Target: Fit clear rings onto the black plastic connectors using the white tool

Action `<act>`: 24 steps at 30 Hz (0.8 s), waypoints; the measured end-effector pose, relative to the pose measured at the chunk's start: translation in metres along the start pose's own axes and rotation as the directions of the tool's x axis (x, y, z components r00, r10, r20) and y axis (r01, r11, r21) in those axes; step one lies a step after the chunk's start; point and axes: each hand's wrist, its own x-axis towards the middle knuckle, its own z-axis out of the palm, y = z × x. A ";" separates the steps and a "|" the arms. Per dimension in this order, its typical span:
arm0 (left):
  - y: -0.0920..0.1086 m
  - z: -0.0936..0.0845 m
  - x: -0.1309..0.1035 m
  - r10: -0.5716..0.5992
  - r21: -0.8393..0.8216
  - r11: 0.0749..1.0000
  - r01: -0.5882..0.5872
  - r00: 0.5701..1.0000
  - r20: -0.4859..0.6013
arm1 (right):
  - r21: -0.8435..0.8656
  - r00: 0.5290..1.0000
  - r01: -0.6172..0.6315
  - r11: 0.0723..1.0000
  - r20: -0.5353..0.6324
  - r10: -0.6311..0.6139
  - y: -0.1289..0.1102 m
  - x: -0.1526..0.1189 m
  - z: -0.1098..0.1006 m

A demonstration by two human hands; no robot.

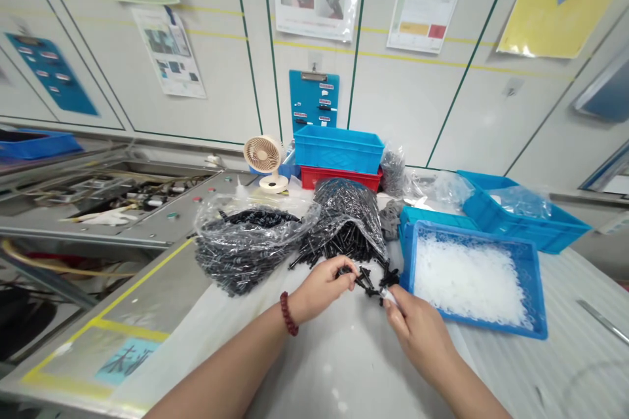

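My left hand (327, 285), with a dark red bead bracelet (288, 314) on its wrist, has thumb and forefinger pinched on a thin black plastic part (361, 281). Close by on the right, my right hand (420, 327) is closed around a small whitish piece (388, 295), whose exact kind I cannot make out. Its tip is near several loose black parts (390, 277) on the white table covering. Just beyond both hands, a clear plastic bag (348, 200) lies open towards me, with many slim black parts (346, 242) at its mouth.
At the left stands another clear bag (236, 255) of black parts. A blue tray (539, 301) of small white rings (466, 278) sits at the right. Behind are a fan (264, 156), a blue bin (339, 149) on a red bin (314, 178), and more blue bins (565, 229).
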 end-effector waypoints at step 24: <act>0.001 0.013 -0.011 0.111 0.205 0.966 -0.160 0.966 0.232 | -0.175 0.993 0.096 0.980 0.087 -0.082 -0.003 -0.003 0.004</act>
